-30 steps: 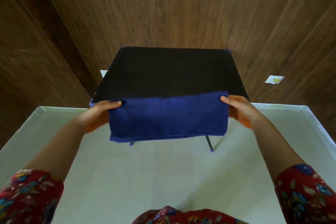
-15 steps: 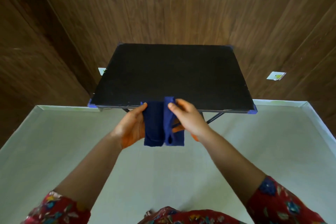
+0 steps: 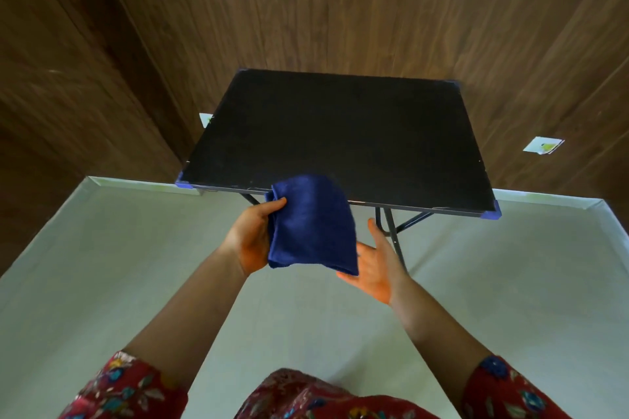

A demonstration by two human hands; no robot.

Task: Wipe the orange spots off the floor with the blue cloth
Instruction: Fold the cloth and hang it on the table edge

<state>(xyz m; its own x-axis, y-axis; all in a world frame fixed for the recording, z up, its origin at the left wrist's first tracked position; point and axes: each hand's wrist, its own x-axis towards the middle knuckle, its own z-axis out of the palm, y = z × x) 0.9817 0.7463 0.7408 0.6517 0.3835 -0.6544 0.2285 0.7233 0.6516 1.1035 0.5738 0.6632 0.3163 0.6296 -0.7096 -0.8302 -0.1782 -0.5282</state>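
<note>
Black tabletop (image 3: pixel 340 133) at 12 o'clock, folding legs (image 3: pixel 391 228) under its near edge, pale floor (image 3: pixel 136 265) below. White tag (image 3: pixel 543 145) at 2 o'clock on wood panelling. Folded cloth (image 3: pixel 313 224) is mid-air, overlapping tabletop's near edge. Left hand (image 3: pixel 252 238) grips its 9 o'clock edge, thumb on top. Right hand (image 3: pixel 374 265) has flat fingers, palm up, holding nothing, at the cloth's 5 o'clock corner; contact unclear.

Black rectangular surface (image 3: pixel 340 133) with blue corner caps, on crossed metal legs (image 3: pixel 391 224); behind, wood-panelled wall (image 3: pixel 340 3) bearing a white tag (image 3: pixel 543 145).
</note>
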